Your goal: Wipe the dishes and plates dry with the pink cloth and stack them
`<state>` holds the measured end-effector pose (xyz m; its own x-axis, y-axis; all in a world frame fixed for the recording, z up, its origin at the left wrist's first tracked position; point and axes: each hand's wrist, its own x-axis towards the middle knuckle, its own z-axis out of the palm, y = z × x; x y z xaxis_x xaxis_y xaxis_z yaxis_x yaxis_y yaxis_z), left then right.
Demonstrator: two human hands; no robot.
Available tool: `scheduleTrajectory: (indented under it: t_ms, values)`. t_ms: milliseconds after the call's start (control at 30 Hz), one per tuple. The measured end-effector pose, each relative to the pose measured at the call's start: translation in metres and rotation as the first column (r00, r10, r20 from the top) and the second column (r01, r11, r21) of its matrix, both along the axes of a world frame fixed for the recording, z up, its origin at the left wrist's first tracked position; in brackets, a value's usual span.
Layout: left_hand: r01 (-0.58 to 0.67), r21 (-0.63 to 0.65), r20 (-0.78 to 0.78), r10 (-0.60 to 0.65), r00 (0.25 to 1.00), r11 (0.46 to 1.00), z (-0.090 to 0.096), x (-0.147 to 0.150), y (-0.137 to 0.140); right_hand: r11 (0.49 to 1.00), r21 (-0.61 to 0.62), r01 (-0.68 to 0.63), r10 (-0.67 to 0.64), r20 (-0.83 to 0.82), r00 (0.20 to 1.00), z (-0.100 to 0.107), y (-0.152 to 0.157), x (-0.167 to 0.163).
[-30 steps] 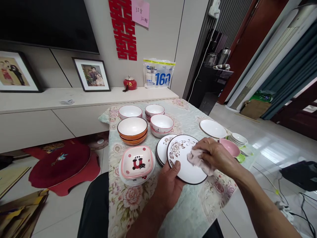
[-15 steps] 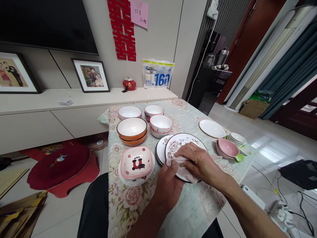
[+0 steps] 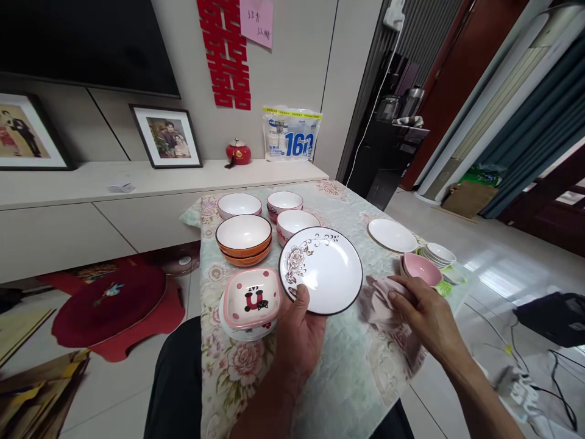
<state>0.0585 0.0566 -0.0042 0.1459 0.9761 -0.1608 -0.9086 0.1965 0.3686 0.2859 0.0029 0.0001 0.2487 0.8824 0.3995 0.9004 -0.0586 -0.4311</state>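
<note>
Plate [image 3: 322,268] lifted (empty) | left hand [image 3: 299,332] grips | cloth [image 3: 377,299] withdrawn

Legible text and signs in the room.
The white-and-blue plastic pack [image 3: 291,134] on the long pale sideboard [image 3: 137,180] carries a large "160". The pink paper note [image 3: 256,22] on the wall bears handwritten characters, too small to read. Beside it hangs a red paper-cut double-happiness sign [image 3: 225,53]. The square pink-rimmed dish [image 3: 251,297] shows a small inverted word, apparently "CAT", above a red "U".
</note>
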Motion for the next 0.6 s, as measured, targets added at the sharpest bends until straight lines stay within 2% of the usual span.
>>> scheduleTrajectory:
  t_ms: [100, 167, 233, 300, 367, 400, 433, 467, 500, 567, 600]
  values:
    - [0.015, -0.011, 0.006, -0.015, 1.000, 1.000, 0.002, 0.000, 0.001, 0.993, -0.115, 0.024, -0.023, 0.011, 1.000, -0.023, -0.002, -0.004]
    - [0.037, -0.018, 0.008, -0.036, 0.999, 0.999, 0.002, 0.001, 0.001, 0.979, -0.196, -0.051, 0.045, -0.032, 0.998, -0.033, -0.001, -0.011]
    - [0.058, -0.019, 0.007, -0.058, 0.998, 0.998, 0.001, 0.001, 0.001, 0.962, -0.235, -0.142, 0.126, -0.084, 0.989, -0.033, 0.000, -0.017]
    - [0.075, -0.018, 0.004, -0.075, 0.997, 0.997, -0.001, 0.002, 0.001, 0.979, -0.154, -0.131, 0.119, -0.085, 0.989, -0.025, 0.000, -0.021]
    - [0.096, -0.016, 0.001, -0.096, 0.995, 0.995, -0.003, 0.003, 0.001, 0.999, -0.012, -0.040, 0.039, -0.101, 0.994, -0.010, -0.001, -0.025]
    - [0.107, -0.013, 0.000, -0.107, 0.994, 0.994, -0.004, 0.003, 0.001, 0.999, 0.029, -0.012, 0.016, -0.150, 0.989, -0.003, -0.002, -0.028]
    - [0.109, -0.007, -0.003, -0.109, 0.994, 0.994, -0.005, 0.004, 0.001, 1.000, 0.018, -0.022, 0.025, -0.239, 0.971, 0.004, -0.002, -0.032]
    - [0.105, 0.002, -0.008, -0.105, 0.994, 0.994, -0.006, 0.004, 0.000, 0.997, -0.034, -0.076, 0.058, -0.372, 0.926, 0.008, -0.002, -0.037]
    - [0.100, 0.012, -0.013, -0.100, 0.995, 0.995, -0.006, 0.005, 0.000, 0.976, -0.101, -0.191, 0.109, -0.533, 0.839, 0.011, -0.002, -0.043]
    - [0.086, 0.038, -0.028, -0.085, 0.996, 0.996, -0.007, 0.007, -0.001, 0.923, -0.114, -0.367, 0.124, -0.816, 0.565, 0.009, 0.000, -0.059]
    - [0.091, 0.050, -0.037, -0.089, 0.995, 0.995, -0.007, 0.008, -0.001, 0.912, -0.094, -0.399, 0.098, -0.895, 0.435, 0.006, 0.001, -0.068]
